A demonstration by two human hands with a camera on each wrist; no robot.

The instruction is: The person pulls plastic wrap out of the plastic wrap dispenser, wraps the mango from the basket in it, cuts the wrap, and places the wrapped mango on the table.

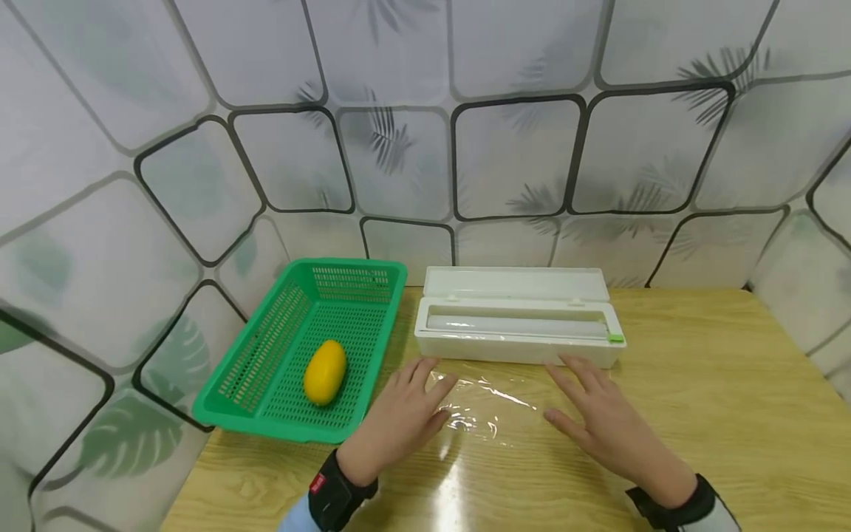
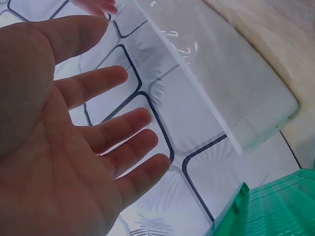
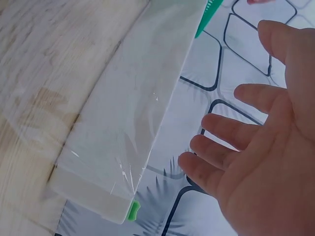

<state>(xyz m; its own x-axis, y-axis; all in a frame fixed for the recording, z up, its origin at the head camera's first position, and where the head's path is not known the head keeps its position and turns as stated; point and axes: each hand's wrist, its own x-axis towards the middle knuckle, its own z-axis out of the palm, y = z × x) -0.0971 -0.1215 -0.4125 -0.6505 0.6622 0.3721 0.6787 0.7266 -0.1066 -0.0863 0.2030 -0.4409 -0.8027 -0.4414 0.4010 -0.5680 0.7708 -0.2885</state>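
A white cling film dispenser [image 1: 488,349] stands at the back of the table with its lid [image 1: 515,283] flipped up. Inside lies a roll of film [image 1: 505,325]. Clear cling film [image 1: 492,406] stretches from its front over the wood. My left hand [image 1: 399,417] is spread at the film's left side, fingers apart and holding nothing. On the film's right side my right hand [image 1: 601,425] hovers with straight, separated fingers, also holding nothing. Each wrist view shows an empty palm, the left hand [image 2: 74,137] and right hand [image 3: 266,137], beside the dispenser. A green slider [image 3: 133,210] sits at its right end.
At the left stands a green plastic basket [image 1: 292,428] with a yellow mango-like fruit [image 1: 325,372] in it. The wooden table [image 1: 718,384] reaches back to a wall covering [image 1: 518,159] with leaf and line patterns. The basket's rim is close to my left wrist.
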